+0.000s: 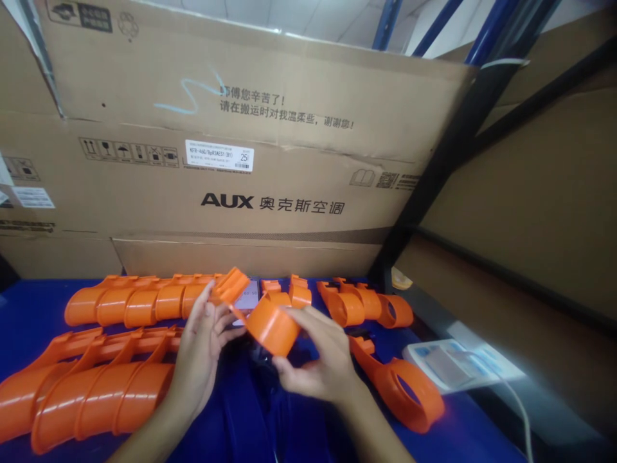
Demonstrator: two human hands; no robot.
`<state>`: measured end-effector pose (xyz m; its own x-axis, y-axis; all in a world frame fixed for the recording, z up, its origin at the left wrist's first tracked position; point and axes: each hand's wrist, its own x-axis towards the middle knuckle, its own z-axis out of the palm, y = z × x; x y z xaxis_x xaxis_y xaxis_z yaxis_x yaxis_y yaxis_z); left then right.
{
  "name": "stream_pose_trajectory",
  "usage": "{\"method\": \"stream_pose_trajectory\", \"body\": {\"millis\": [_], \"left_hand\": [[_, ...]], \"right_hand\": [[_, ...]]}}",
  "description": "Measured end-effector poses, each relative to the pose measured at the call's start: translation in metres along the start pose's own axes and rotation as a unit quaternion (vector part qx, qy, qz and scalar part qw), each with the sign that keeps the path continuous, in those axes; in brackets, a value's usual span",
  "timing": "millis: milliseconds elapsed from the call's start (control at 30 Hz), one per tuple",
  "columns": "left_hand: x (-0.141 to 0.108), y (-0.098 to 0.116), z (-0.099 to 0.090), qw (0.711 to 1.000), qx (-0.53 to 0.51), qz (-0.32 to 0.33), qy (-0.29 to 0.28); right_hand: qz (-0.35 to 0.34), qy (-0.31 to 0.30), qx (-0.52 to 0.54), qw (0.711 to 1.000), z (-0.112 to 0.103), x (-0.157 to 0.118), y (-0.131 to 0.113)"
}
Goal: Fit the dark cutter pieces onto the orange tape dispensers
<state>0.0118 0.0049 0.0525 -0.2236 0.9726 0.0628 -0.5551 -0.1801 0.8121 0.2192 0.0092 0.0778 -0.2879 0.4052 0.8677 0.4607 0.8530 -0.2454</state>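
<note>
One orange plastic part (272,326), with a round cuff at one end and a narrow clip-like end at the other, is held tilted above the blue surface (241,411). My left hand (207,341) is wrapped round its narrow upper end. The cuff sits between the thumb and fingers of my right hand (318,354). Two rows of similar orange parts (101,392) lie close together at the left. Behind the held part are smaller orange pieces (299,292) and a pale card or device (248,296), partly hidden.
More orange cuffs (349,308) lie at the right, with a larger one (412,395) nearer the front. A white power strip (457,363) with a cable is at the right edge. Large cardboard (270,173) stands behind, beside a dark metal post (429,173).
</note>
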Motion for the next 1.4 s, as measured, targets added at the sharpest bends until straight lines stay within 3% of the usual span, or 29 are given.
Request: {"method": "stream_pose_trajectory", "body": {"millis": [67, 167, 367, 533, 1033, 1400], "left_hand": [[-0.001, 0.000, -0.002, 1.000, 0.015, -0.002, -0.018], [-0.002, 0.002, -0.003, 0.999, 0.026, -0.010, -0.038], [-0.004, 0.006, -0.002, 0.998, 0.029, -0.008, -0.058], [-0.006, 0.006, -0.002, 0.997, 0.047, -0.010, -0.066], [-0.014, 0.007, -0.003, 0.994, 0.068, -0.017, -0.088], [-0.014, 0.007, -0.004, 0.992, 0.080, -0.026, -0.094]], "right_hand": [[0.056, 0.056, -0.076, 0.994, -0.006, 0.000, 0.008], [0.172, 0.088, -0.171, 0.966, -0.016, 0.003, 0.024], [0.316, 0.042, -0.297, 0.900, -0.028, 0.009, 0.045], [0.390, -0.052, -0.342, 0.854, -0.026, 0.008, 0.054], [0.409, -0.136, -0.347, 0.833, -0.017, 0.009, 0.053], [0.426, -0.134, -0.354, 0.822, -0.022, 0.008, 0.054]]}}
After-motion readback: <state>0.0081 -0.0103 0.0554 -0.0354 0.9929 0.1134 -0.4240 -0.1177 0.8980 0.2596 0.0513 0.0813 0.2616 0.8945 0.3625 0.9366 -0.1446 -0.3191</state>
